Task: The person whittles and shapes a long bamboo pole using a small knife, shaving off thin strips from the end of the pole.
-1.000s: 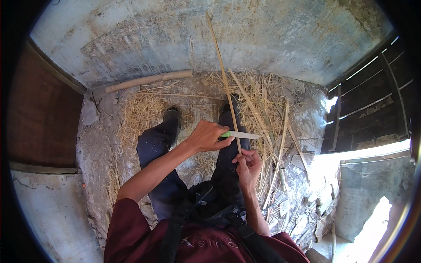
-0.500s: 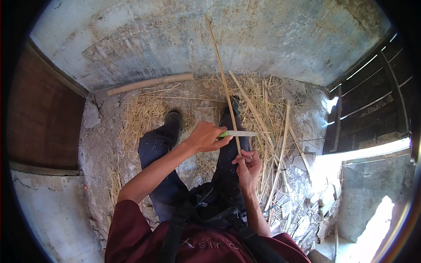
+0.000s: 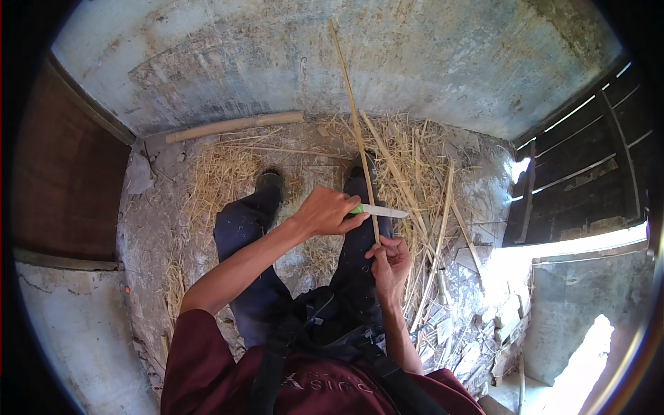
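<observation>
My left hand (image 3: 326, 211) is closed round the green handle of a knife (image 3: 384, 211), whose blade points right. The blade lies across a long, thin bamboo strip (image 3: 355, 124), close to the strip's near end. Between the thumb and fingers of my right hand (image 3: 391, 265), that near end is pinched. From there the strip runs forward over my right leg, its far end up in front of the wall.
Straw and shavings (image 3: 225, 173) litter the floor round my feet. Several split bamboo pieces (image 3: 447, 200) lie to the right. A thicker bamboo pole (image 3: 235, 127) rests along the foot of the concrete wall (image 3: 387, 62). Rubble (image 3: 508, 318) lies at the lower right.
The knife blade now slants slightly down toward its tip instead of lying level. Both hands keep their grips, and the strip has barely moved.
</observation>
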A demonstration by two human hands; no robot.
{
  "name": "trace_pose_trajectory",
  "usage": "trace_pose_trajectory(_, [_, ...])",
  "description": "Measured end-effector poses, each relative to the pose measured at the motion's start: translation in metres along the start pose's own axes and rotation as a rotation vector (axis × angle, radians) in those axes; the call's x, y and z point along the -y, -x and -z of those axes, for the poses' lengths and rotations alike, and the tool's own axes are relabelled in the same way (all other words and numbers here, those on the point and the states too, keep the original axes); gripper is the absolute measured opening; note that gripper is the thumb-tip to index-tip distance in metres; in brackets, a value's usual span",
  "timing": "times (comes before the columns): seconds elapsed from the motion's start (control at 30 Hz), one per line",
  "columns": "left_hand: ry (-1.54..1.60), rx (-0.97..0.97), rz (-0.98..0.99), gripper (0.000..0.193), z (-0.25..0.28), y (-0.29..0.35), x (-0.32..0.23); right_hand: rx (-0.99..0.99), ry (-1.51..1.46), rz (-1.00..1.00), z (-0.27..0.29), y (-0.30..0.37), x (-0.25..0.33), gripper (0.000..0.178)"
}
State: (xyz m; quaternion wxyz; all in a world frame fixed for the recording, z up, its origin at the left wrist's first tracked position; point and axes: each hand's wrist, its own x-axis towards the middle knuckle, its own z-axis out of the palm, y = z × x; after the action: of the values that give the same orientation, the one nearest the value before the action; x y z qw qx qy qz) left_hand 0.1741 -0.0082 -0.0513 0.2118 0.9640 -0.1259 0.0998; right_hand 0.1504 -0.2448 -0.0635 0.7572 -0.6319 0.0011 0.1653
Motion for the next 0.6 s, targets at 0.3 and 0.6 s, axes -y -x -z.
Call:
trace_pose_trajectory(0.3, [-0.089, -0.142, 0.140, 0.048, 0.009, -0.004, 0.007, -0.007, 0.032, 0.013, -0.005, 0.002, -0.002, 0.013])
trace_pose_trajectory(0.6, [0.035, -0.009, 0.051, 0.049, 0.002, 0.009, 0.002, -0.016, 0.021, 0.000, -0.004, 0.003, -0.003, 0.013])
